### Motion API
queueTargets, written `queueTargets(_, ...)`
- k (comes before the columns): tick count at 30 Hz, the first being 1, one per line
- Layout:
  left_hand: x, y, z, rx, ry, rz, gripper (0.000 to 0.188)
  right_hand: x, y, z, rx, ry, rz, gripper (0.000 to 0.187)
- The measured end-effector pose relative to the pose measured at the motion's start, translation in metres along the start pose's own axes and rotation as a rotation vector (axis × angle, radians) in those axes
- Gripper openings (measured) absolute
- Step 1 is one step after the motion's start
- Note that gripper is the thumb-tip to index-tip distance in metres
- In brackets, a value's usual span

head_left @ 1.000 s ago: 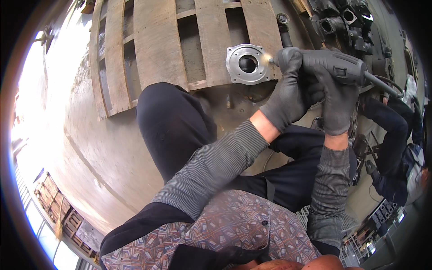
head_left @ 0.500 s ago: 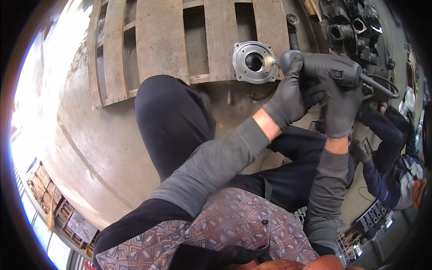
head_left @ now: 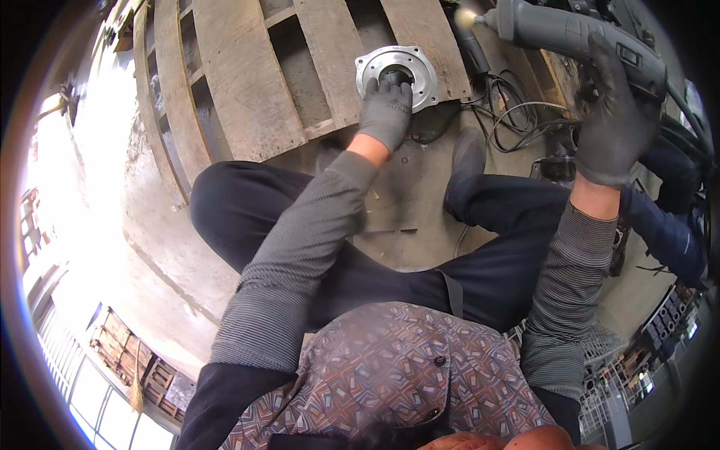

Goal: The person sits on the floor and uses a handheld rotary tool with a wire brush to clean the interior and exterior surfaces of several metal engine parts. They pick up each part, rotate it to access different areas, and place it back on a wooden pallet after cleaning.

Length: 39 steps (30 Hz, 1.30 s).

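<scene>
1. One left hand [head_left: 385, 116] and one right hand [head_left: 619, 127], making two.
2. One power tool [head_left: 559, 31].
3. One metal ring [head_left: 422, 75].
4. One near pallet [head_left: 247, 82], showing five planks [head_left: 326, 45].
5. One broom [head_left: 136, 394].
6. Two shirt buttons [head_left: 440, 361].
7. One other person [head_left: 667, 232], partly visible.

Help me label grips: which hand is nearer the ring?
Left: the left hand is on the ring, over its near edge; the right hand is off to its right, holding the grinder.

Left grip [head_left: 386, 116] reaches toward twelve o'clock, its fingers [head_left: 406, 91] bent; right grip [head_left: 618, 139] curls closed at two o'clock.
</scene>
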<state>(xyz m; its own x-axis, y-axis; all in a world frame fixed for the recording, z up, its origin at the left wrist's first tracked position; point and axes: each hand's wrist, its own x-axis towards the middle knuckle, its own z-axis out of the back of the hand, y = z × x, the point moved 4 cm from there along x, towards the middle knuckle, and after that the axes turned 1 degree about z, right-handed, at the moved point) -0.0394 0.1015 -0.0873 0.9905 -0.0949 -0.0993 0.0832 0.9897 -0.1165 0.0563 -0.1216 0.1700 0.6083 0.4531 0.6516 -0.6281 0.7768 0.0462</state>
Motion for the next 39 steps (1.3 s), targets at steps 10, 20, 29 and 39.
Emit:
queueTargets(10,0.065,0.063,0.014,-0.285,0.159,-0.28,0.029,-0.015,-0.017,0.016,0.856,0.116,-0.44,0.037)
queueTargets(20,0.065,0.07,0.02,-0.305,0.228,-0.256,0.04,-0.018,-0.023,-0.006,0.012,0.073,-0.002,0.032)
queueTargets(29,0.064,0.074,0.011,-0.291,0.101,-0.307,0.045,-0.009,-0.004,-0.013,0.278,0.076,-0.216,0.033)
queueTargets(39,0.063,0.069,0.021,-0.298,0.158,-0.264,0.036,-0.008,-0.006,-0.021,0.49,0.124,-0.387,0.049)
